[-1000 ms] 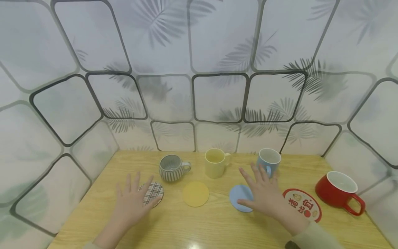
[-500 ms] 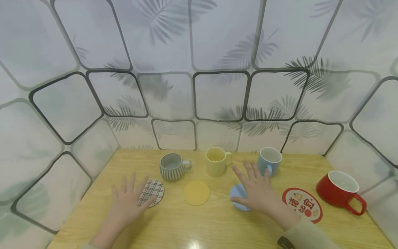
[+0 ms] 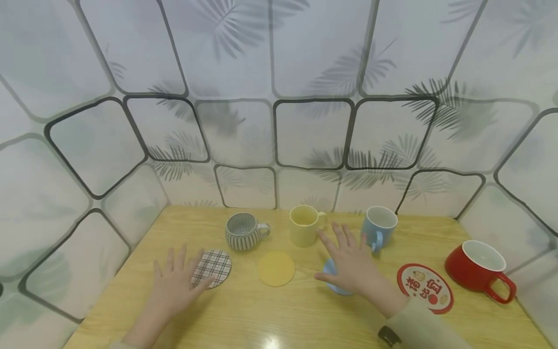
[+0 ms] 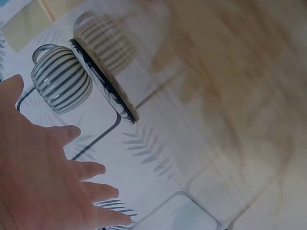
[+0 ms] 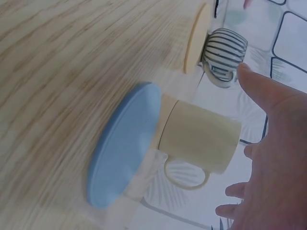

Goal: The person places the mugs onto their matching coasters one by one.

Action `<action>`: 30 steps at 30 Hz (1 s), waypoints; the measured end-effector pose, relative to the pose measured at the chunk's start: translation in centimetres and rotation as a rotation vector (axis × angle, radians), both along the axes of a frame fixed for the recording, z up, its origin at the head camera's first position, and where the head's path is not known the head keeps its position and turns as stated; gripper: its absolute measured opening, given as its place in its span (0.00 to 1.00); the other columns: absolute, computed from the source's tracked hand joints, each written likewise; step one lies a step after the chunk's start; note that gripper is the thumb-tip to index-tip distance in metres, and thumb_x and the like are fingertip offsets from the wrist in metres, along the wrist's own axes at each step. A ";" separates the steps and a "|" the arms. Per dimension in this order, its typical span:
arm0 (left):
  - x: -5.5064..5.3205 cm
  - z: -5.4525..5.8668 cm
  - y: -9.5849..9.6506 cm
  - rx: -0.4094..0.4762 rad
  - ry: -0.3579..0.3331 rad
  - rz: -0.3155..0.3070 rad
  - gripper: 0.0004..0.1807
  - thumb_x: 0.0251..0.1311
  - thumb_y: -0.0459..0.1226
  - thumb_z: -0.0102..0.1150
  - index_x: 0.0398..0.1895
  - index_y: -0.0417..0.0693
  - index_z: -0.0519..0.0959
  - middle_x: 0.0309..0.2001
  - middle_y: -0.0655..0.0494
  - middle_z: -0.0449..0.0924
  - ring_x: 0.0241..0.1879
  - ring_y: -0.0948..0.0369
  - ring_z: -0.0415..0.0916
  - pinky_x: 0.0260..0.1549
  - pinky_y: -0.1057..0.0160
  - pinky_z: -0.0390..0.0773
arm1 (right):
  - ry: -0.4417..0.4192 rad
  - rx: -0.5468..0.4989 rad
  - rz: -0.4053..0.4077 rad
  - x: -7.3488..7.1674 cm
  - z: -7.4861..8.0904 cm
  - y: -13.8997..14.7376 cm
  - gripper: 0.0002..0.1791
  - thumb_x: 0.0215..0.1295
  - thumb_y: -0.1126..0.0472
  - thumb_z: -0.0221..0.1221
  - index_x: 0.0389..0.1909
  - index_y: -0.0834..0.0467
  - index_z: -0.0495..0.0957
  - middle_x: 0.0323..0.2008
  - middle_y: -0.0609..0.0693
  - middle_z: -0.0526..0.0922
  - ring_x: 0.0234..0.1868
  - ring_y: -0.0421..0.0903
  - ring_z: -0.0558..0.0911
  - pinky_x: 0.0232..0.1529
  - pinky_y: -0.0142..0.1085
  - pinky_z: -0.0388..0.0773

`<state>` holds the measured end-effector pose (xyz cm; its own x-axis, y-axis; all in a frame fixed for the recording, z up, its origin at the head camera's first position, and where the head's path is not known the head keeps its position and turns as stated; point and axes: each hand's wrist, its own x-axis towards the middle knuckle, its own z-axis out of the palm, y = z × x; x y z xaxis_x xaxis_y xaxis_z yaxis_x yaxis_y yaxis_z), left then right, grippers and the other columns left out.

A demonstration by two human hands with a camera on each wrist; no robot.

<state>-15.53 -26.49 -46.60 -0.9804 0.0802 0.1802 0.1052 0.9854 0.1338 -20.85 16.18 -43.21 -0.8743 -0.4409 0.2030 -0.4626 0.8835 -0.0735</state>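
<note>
My left hand [image 3: 174,283] hovers with spread fingers at the left edge of a round plaid coaster [image 3: 216,267], holding nothing. Behind that coaster stands a grey striped cup [image 3: 242,237]. My right hand [image 3: 350,264], also spread and holding nothing, overlaps a blue round coaster [image 3: 333,286] in the head view, hiding much of it; the right wrist view shows the blue coaster [image 5: 125,146] whole, lying flat. Beyond the right fingertips are a yellow mug [image 3: 302,231] and a light blue mug [image 3: 377,231]. Between my hands lies a yellow round coaster [image 3: 276,269].
On the right, a wide red mug [image 3: 472,266] stands beside a red-rimmed coaster [image 3: 426,288] with characters printed on it. All rest on a pale wooden table [image 3: 270,315]. A patterned wall covering [image 3: 311,133] closes off the back and both sides.
My right hand has shifted left, further across the blue coaster and away from the light blue mug. The left hand has drifted slightly left, uncovering more of the plaid coaster.
</note>
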 end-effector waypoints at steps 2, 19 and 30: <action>-0.1 -0.1 -0.2 -0.003 0.000 -0.004 0.44 0.69 0.64 0.58 0.80 0.50 0.68 0.79 0.25 0.57 0.77 0.20 0.51 0.68 0.11 0.47 | -0.002 -0.008 0.010 -0.1 -0.1 -0.3 0.59 0.58 0.29 0.71 0.84 0.50 0.58 0.82 0.70 0.56 0.80 0.75 0.59 0.69 0.84 0.58; 0.1 -0.3 -2.4 -0.048 -0.031 -0.041 0.43 0.70 0.62 0.59 0.80 0.49 0.67 0.78 0.25 0.61 0.76 0.21 0.56 0.70 0.14 0.52 | -0.100 -0.043 0.042 -0.4 0.4 -3.1 0.59 0.60 0.32 0.71 0.86 0.47 0.54 0.84 0.69 0.49 0.83 0.73 0.52 0.76 0.82 0.44; -0.9 -1.2 -4.4 -0.063 -0.027 -0.126 0.43 0.68 0.62 0.62 0.78 0.46 0.70 0.75 0.24 0.65 0.73 0.22 0.62 0.68 0.14 0.58 | -0.094 -0.019 0.061 -0.9 0.2 -4.6 0.59 0.59 0.31 0.71 0.85 0.47 0.54 0.84 0.68 0.51 0.84 0.72 0.51 0.77 0.79 0.48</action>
